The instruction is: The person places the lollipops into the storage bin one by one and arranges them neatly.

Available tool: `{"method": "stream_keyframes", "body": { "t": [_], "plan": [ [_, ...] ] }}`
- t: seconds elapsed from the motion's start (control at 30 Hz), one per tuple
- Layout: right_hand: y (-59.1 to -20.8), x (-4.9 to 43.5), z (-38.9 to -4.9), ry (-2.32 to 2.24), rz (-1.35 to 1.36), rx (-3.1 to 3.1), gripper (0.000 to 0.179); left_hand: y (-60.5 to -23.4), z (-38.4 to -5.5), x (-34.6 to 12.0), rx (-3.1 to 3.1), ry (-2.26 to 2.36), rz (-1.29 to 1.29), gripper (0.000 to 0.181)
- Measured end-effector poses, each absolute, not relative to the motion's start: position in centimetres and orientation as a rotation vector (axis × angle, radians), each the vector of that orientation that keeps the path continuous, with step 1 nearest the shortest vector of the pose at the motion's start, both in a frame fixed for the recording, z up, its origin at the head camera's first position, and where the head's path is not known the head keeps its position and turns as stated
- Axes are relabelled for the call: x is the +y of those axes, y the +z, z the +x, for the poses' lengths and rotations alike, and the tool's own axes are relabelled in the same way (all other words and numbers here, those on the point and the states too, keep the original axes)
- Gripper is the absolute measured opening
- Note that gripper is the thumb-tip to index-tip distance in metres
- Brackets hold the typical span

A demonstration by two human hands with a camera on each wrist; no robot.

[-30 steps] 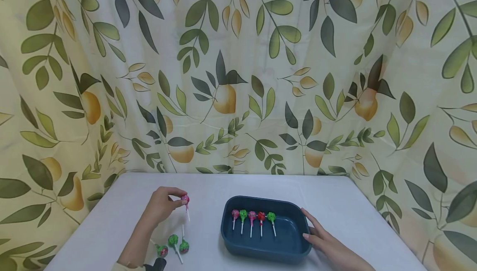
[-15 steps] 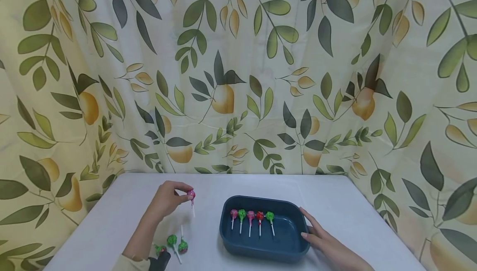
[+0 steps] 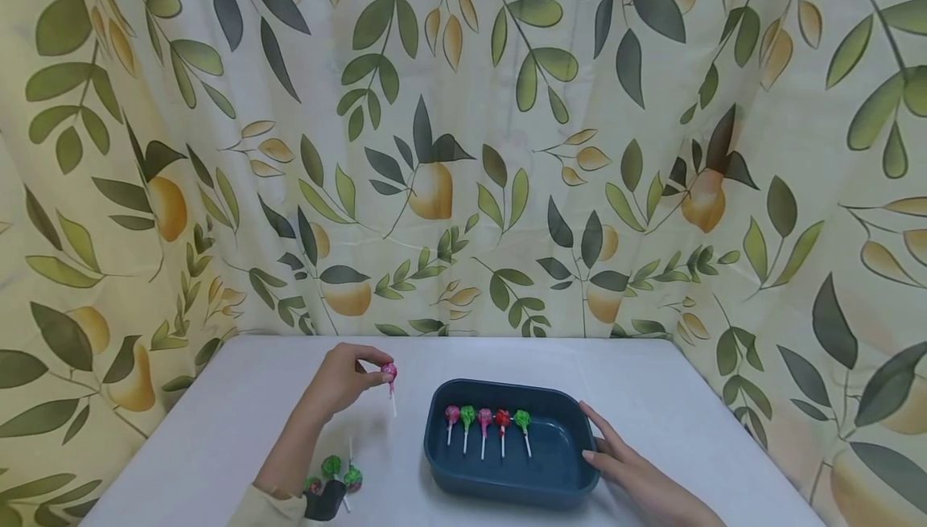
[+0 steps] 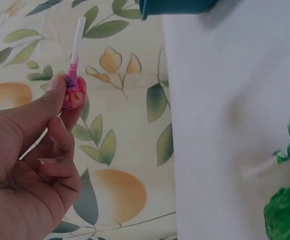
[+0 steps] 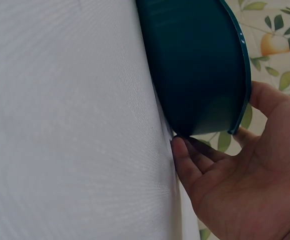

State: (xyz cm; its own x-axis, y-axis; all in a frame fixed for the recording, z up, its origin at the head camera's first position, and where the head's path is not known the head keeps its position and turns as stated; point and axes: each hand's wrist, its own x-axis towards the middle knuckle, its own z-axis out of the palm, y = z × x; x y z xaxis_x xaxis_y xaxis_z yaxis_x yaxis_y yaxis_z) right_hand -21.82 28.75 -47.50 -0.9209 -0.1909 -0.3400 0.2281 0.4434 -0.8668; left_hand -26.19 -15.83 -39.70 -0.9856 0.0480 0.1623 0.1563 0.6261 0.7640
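Pink lollipop (image 3: 390,368); blurred wrapper markings (image 4: 75,96)

1 left hand (image 3: 344,382); 1 right hand (image 3: 620,461); 1 box (image 3: 510,485); 5 boxed lollipops (image 3: 484,417); 1 held lollipop (image 3: 391,371); 3 loose lollipops (image 3: 352,478); 1 table (image 3: 695,414).

Left fingers (image 4: 61,175) raised, pinching; right fingers (image 5: 187,164) spread.

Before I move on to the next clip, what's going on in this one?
A person's left hand pinches a pink lollipop by its wrapped head, held above the white table, left of a dark blue tray. Their right hand rests against the tray's right end. Five lollipops lie in a row inside it. Three mostly green lollipops lie on the table, partly hidden.
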Motion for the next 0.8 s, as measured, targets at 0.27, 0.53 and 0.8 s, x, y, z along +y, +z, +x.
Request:
{"method": "stream_keyframes", "body": {
  "t": [0.27, 0.53, 0.8],
  "plan": [
    [-47.5, 28.8, -21.8, -1.495, 0.043, 2.297, 0.084, -39.6, -26.3, -14.1, -2.707, -1.315, -0.242, 0.018],
    [-47.5, 28.6, -21.9, -1.482, 0.043, 2.303, 0.085, -39.6, -26.5, -12.8, -2.721, -1.324, -0.298, 0.017],
    [-47.6, 28.8, -22.0, -1.485, 0.025, 2.301, 0.082, -39.2, -26.8, -10.9, -2.738, -1.322, -0.354, 0.017]
  ]
}}
